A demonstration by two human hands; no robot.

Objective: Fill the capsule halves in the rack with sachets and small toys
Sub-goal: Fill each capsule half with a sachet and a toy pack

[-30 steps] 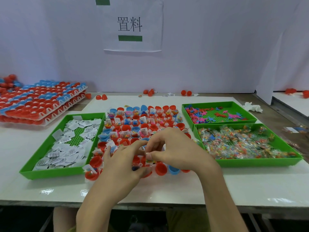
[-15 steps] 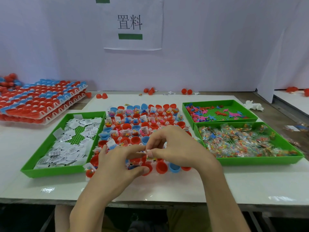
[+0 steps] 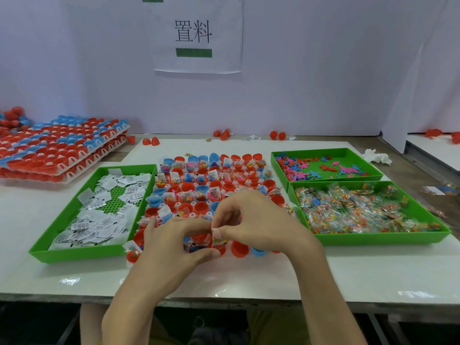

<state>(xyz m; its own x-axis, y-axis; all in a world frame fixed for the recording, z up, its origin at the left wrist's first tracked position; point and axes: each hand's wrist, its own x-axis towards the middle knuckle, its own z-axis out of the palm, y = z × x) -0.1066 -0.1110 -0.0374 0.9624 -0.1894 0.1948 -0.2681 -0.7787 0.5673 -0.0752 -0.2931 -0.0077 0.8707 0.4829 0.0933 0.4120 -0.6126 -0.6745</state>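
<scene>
- At the far left, stacked white racks of red and blue capsule shells (image 3: 57, 150) are sitting on the white worktop (image 3: 249, 275).
- Next to them, a green plastic tray (image 3: 82, 253) is holding loose white printed paper sachets (image 3: 99, 220).
- In the middle, the white plastic rack (image 3: 178, 204) is lying between the green trays. Many of its red and blue capsule halves (image 3: 201, 207) are showing sachets and toys, while a few in the near row are showing bare insides.
- My left grip (image 3: 171, 245) is hovering over the rack's near rows, index finger and thumb curving towards my other one. I cannot tell whether it is holding anything.
- My right grip (image 3: 261, 220) is pinching a small clear packet of coloured bits (image 3: 219, 241) between thumb and index finger, just above the near row.
- To the right, a farther green tray (image 3: 276, 165) is carrying flat pink, blue and red plastic toys (image 3: 298, 168).
- In front of it, a larger green tray (image 3: 373, 241) is holding clear packets of coloured beads (image 3: 361, 210).
</scene>
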